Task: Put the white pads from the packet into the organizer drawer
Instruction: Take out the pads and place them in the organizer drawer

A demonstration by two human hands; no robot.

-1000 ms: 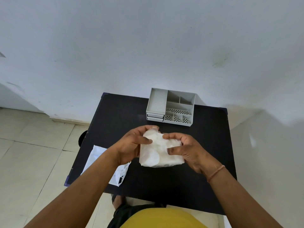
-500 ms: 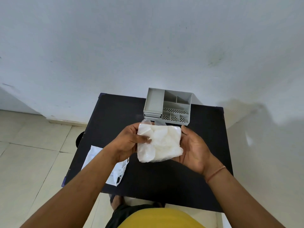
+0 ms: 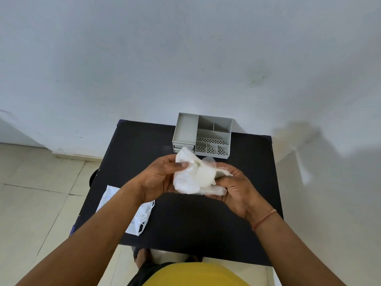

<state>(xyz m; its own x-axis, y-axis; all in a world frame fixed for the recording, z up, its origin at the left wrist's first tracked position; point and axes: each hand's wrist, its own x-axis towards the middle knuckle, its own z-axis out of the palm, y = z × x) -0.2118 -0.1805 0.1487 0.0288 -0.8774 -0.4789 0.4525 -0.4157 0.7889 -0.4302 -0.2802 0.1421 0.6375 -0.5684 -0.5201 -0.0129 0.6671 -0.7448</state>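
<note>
Left hand (image 3: pixel 158 180) grip pinches packet (image 3: pixel 192 175) top; right hand (image 3: pixel 233 188) grip cups underside. Packet print unreadable.

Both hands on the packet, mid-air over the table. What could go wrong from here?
1. The packet is crumpled and partly open between the left hand and right hand; loose pads could spill onto the black table or the floor.
2. The organizer drawers look shut, and both hands are busy, so opening one may mean a one-handed hold.
</note>
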